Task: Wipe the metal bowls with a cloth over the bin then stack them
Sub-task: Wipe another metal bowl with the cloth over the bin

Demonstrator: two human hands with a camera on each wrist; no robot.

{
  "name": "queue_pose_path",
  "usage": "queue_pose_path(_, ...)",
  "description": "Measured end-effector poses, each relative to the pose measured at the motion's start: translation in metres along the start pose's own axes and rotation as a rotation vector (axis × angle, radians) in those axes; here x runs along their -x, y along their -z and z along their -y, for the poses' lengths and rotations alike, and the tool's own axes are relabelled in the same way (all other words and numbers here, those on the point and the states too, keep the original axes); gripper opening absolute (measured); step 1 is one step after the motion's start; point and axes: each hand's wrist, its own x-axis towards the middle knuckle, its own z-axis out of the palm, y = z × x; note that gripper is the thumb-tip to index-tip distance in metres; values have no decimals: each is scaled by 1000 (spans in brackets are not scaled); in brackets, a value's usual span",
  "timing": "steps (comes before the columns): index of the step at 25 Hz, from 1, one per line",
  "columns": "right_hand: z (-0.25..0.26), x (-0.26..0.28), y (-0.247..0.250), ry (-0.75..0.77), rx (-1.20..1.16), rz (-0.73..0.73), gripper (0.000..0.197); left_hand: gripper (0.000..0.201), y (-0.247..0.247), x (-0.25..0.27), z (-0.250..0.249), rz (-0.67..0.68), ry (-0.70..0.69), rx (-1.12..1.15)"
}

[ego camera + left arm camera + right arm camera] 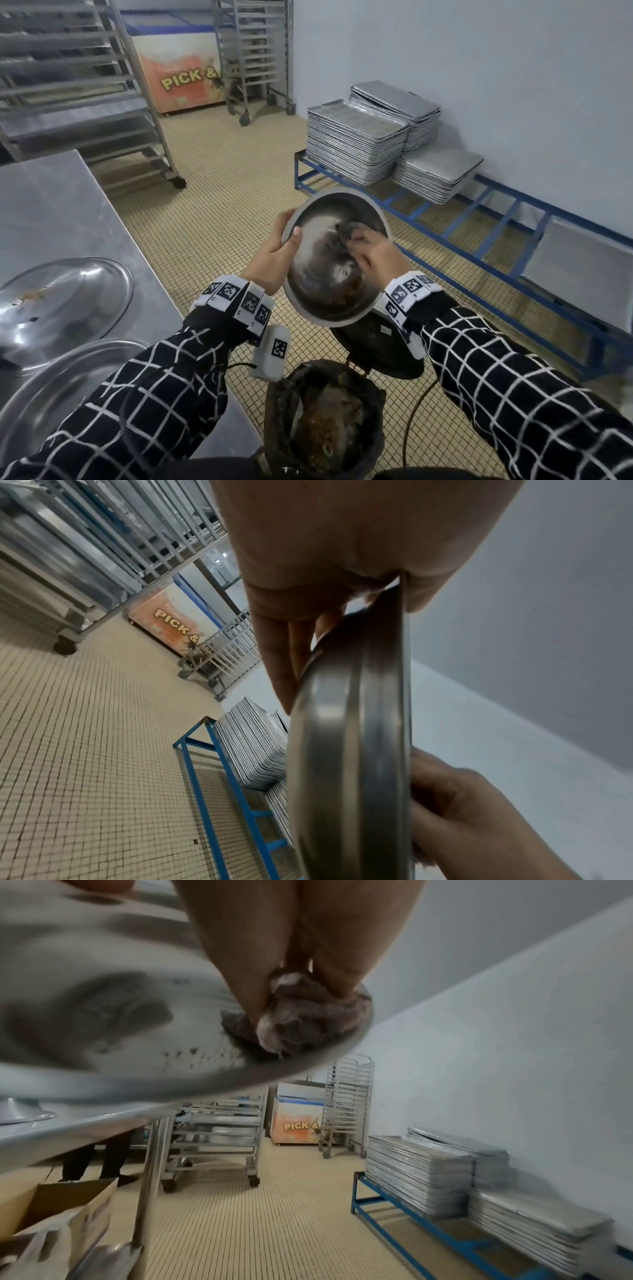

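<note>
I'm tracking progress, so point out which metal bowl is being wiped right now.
The bowl tilted over the bin: the left hand grips its rim, the right hand presses the cloth inside. The other bowls lie on the table.

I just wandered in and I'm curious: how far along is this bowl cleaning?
Done: two bowls lie upside down on the steel table, though I can't tell if they're wiped. In hand: the left hand grips a tilted bowl by its rim over the bin, while the right hand rubs a cloth inside. Left: brown residue near its lower edge, then stacking.
</note>
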Motion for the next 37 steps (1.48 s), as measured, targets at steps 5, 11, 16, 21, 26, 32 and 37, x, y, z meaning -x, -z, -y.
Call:
queue_pose_path(5, 13, 21, -22, -20, -82, 113, 31, 26, -1, 5, 4, -89, -92, -105)
queue_pose_path(11, 24, 23, -35, -10, -145, 262, 36, 31, -19, 3, 6, -138, -151, -305)
queue_pose_path(16, 9, 20, -20, -154, -264, 101, 23, 33, -27, -8, 7, -162, -72, -334)
queue_pose_path(21, 1, -14, 9, -345, -539, -318, 27, 25, -27, -13, 7, -180, -15, -134)
queue_pose_path(26, -13, -19, -2, -119, -416, -264, 27, 23, -30, -14, 5, -183, 3, 100)
queue_pose_path(32, -6, 3, -11, 101, -240, 93, 29, 20, -28, -15, 4, -267, -75, 66)
queue_pose_path(37, 4, 5, -15, 110, -215, 278, 30, 25, -35, -11, 1, -286, -141, -164)
